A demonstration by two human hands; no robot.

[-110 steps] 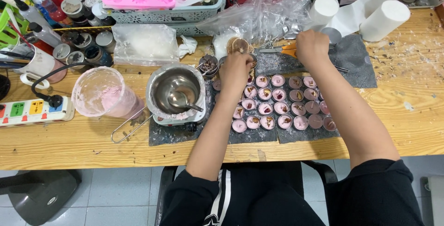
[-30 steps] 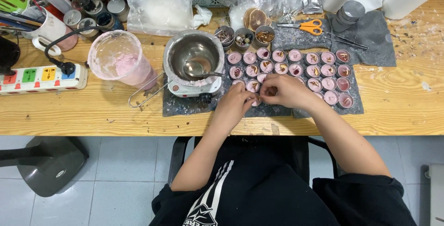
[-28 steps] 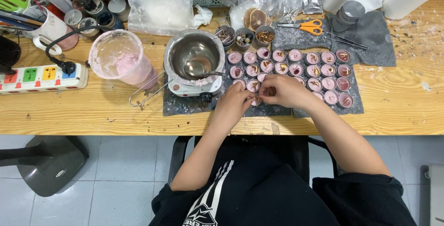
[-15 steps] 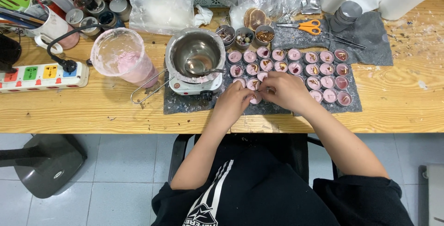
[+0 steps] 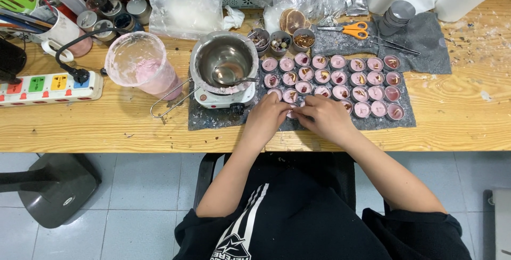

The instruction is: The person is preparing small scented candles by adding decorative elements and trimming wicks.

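Small round pink wax-filled cups (image 5: 334, 84), mostly already topped with dried bits, are being arranged in rows on grey felt (image 5: 426, 36) upon the wooden counter (image 5: 463, 127), one front-row cup being pinched between left hand (image 5: 268, 117) and right hand (image 5: 326, 117) fingers.

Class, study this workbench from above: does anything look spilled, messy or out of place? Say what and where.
Yes. The plastic measuring cup left of the metal pot is smeared inside with pink residue, and crumbs or shavings litter the wooden table at far right. The small pink-filled cups stand in tidy rows; both hands meet at the front row.
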